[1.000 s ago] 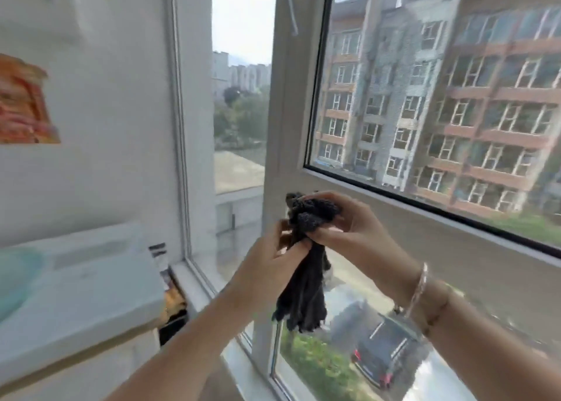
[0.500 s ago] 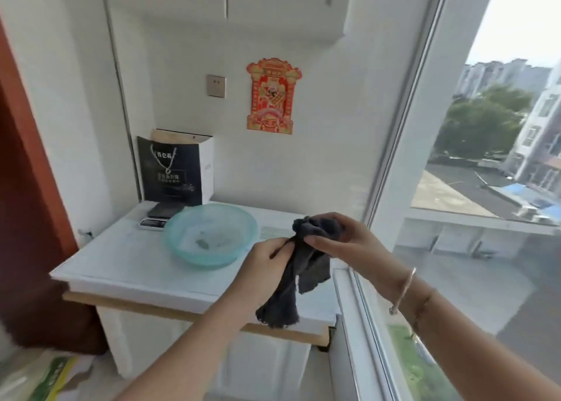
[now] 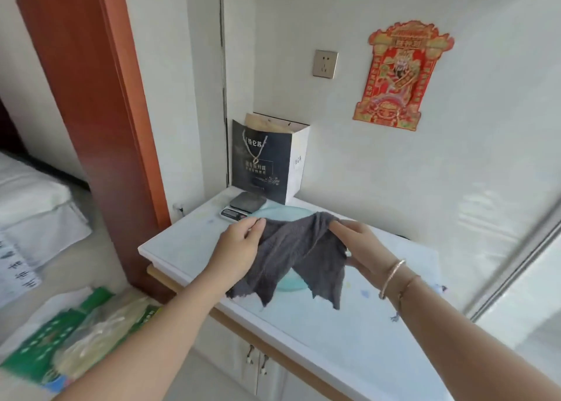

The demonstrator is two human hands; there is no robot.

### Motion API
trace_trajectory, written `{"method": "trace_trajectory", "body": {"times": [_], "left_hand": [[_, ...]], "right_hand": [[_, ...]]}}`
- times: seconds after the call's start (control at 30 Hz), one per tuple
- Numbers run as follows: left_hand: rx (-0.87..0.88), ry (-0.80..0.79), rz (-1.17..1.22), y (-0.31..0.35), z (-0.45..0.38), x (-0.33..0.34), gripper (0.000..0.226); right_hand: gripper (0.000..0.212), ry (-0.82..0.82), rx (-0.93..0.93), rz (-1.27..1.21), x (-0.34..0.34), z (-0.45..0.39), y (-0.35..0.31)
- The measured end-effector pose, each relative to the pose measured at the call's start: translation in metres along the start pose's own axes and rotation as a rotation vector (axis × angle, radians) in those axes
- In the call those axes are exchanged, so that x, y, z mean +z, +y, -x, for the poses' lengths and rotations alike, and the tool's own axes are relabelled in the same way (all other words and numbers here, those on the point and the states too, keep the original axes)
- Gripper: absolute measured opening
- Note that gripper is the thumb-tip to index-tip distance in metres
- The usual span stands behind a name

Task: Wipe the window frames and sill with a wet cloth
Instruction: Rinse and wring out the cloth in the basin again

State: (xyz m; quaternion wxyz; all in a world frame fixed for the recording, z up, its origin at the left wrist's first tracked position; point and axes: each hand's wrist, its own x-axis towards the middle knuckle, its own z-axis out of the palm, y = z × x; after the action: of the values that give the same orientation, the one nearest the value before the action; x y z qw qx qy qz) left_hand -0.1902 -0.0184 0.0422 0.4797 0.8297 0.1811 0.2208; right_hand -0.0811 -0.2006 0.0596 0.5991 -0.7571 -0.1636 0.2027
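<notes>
Dark grey cloth (image 3: 299, 255) stretched open between both hands above a white bench (image 3: 334, 324). Left hand (image 3: 239, 249) pinching the cloth's upper left corner, right hand (image 3: 361, 246) gripping the upper right edge, bracelets on that wrist. Partly hidden behind the hanging cloth, a pale teal basin (image 3: 285, 215) resting on the bench. Further back, a small scale (image 3: 243, 206) just in front of a dark paper bag (image 3: 264, 161) against the wall. Red paper decoration (image 3: 397, 76) and wall socket (image 3: 325, 63) above.

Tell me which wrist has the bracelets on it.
The right hand's wrist: two thin bracelets circle it. The left hand's wrist is bare. Both hands hold the dark cloth.
</notes>
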Motion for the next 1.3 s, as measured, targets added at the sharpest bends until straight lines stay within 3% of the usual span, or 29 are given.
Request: {"method": "trace_trajectory", "body": {"times": [0.17, 0.3, 0.4, 0.47, 0.5, 0.63, 0.7, 0.77, 0.83, 0.93, 0.97, 1.03, 1.1, 1.13, 1.23, 1.3], "left_hand": [[-0.053, -0.055, 0.022, -0.051, -0.114, 0.017, 0.039], [-0.253, -0.223, 0.269, -0.102, -0.189, 0.053, 0.028], [-0.273, -0.268, 0.191, -0.138, -0.227, 0.079, 0.020], [-0.298, -0.337, 0.120, -0.157, -0.242, 0.093, 0.019], [-0.357, -0.408, 0.116, -0.165, -0.245, 0.100, 0.020], [-0.897, -0.838, 0.357, -0.181, -0.241, 0.119, 0.031], [-0.988, -0.933, 0.376, -0.189, -0.238, 0.129, 0.044], [-1.059, -0.809, 0.329, -0.201, -0.236, 0.144, 0.053], [-1.026, -0.665, 0.227, -0.210, -0.236, 0.156, 0.045], [-0.973, -0.604, 0.272, -0.211, -0.239, 0.162, 0.043], [-0.999, -0.618, 0.374, -0.206, -0.240, 0.163, 0.046], [-1.086, -0.815, 0.562, -0.194, -0.238, 0.162, 0.057], [-1.144, -0.993, 0.642, -0.184, -0.233, 0.158, 0.066], [-1.127, -0.993, 0.693, -0.181, -0.232, 0.157, 0.061], [-0.935, -0.741, 0.736, -0.186, -0.234, 0.155, 0.036], [-0.829, -0.578, 0.593, -0.196, -0.239, 0.152, 0.034]], "right_hand": [[0.040, 0.162, 0.036, 0.039, 0.015, -0.113, 0.038], [0.025, 0.303, 0.098, 0.163, 0.018, -0.188, 0.071], [0.033, 0.374, 0.147, 0.314, 0.016, -0.228, 0.101], [0.023, 0.414, 0.239, 0.360, 0.018, -0.242, 0.115], [0.020, 0.421, 0.285, 0.338, 0.020, -0.247, 0.120], [0.021, 0.308, 0.460, -0.038, 0.032, -0.255, 0.147], [0.025, 0.218, 0.488, -0.306, 0.035, -0.255, 0.158], [0.030, 0.168, 0.543, -0.548, 0.035, -0.258, 0.159], [0.036, 0.186, 0.622, -0.698, 0.035, -0.261, 0.158], [0.041, 0.133, 0.621, -0.612, 0.033, -0.265, 0.156], [0.034, 0.101, 0.585, -0.564, 0.033, -0.263, 0.153], [0.024, 0.055, 0.483, -0.609, 0.034, -0.258, 0.149], [0.036, 0.031, 0.419, -0.722, 0.033, -0.251, 0.148], [0.039, 0.043, 0.401, -0.724, 0.032, -0.248, 0.148], [0.041, 0.246, 0.424, -0.416, 0.026, -0.242, 0.151], [0.040, 0.381, 0.450, -0.071, 0.024, -0.241, 0.158]]}}
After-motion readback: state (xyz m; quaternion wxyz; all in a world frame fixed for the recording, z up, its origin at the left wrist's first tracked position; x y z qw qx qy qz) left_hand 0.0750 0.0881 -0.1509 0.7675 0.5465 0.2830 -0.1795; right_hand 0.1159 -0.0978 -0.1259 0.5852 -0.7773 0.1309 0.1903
